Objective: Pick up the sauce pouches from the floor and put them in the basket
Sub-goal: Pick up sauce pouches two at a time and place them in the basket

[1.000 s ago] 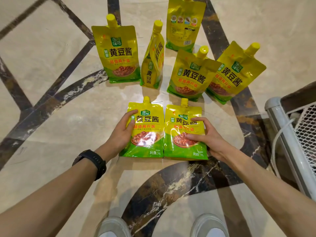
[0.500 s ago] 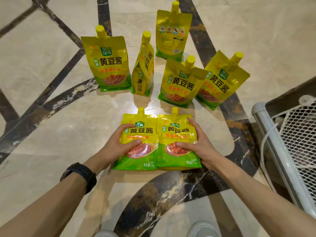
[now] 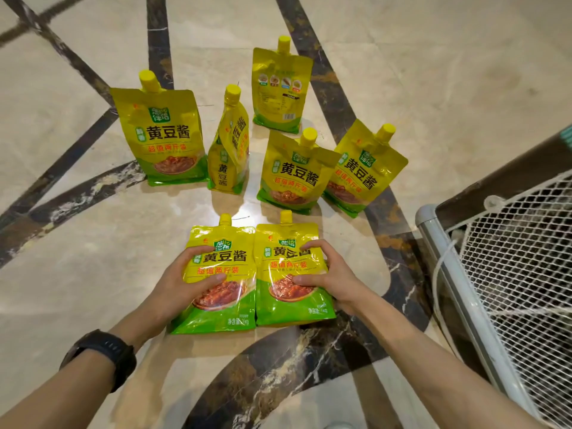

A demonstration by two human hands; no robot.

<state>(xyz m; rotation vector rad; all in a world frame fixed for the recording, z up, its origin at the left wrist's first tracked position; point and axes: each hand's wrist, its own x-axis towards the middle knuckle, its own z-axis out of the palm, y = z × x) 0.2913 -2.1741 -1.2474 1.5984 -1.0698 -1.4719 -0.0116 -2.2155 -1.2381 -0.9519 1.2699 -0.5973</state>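
Seven sauce pouches (image 3: 167, 140) are here. One basket (image 3: 510, 258), one wristwatch (image 3: 105, 354). Two hands: left hand (image 3: 176, 283), right hand (image 3: 335, 281).

Floor (image 3: 62, 274): polished beige marble w/ dark veined inlay. Curved dark band (image 3: 278, 357) sits bottom centre. Up & left of it, a broad veined strip (image 3: 86, 193) runs diagonally, w/ thinner strips crossing beyond. Another dark strip (image 3: 331, 88) runs off above the band toward the top. Light warm, soft glare on the stone.
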